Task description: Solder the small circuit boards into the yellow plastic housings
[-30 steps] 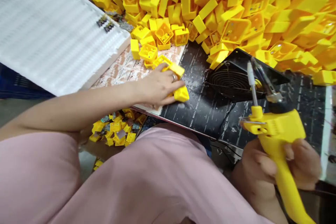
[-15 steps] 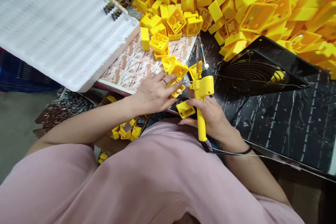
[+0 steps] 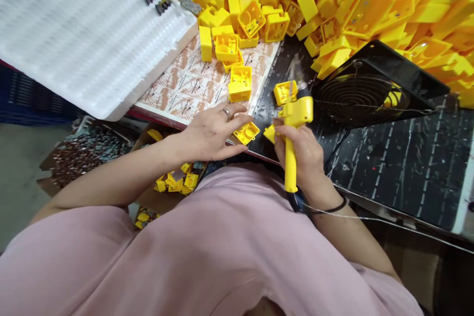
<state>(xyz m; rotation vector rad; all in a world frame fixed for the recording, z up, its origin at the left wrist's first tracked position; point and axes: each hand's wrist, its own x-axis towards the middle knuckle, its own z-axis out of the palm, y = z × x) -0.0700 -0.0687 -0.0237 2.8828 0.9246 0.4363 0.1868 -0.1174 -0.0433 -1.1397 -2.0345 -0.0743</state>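
Observation:
My right hand [image 3: 301, 150] is wrapped round the handle of a yellow soldering gun [image 3: 298, 111], its metal tip pointing away from me and smeared by motion. A small yellow plastic piece [image 3: 270, 133] shows at the fingers of that hand, partly hidden. My left hand [image 3: 217, 131] has thumb and fingers around a small yellow plastic case [image 3: 247, 133] near the table's front edge, open side up. Just beyond it stands another yellow case [image 3: 240, 84]. A further open case [image 3: 285, 93] lies behind the soldering gun.
A heap of yellow cases [image 3: 333, 0] covers the back. On the right, a black fan [image 3: 365, 94] leans on the black table surface [image 3: 392, 168]. A white foam tray [image 3: 92, 29] juts in at left, with small dark parts on it. Boxes of parts [image 3: 177, 180] stand below the edge.
The soldering gun has shifted slightly right and its tip has swung. The yellow piece at my right hand has risen and turned. My left hand has moved slightly towards me with its case.

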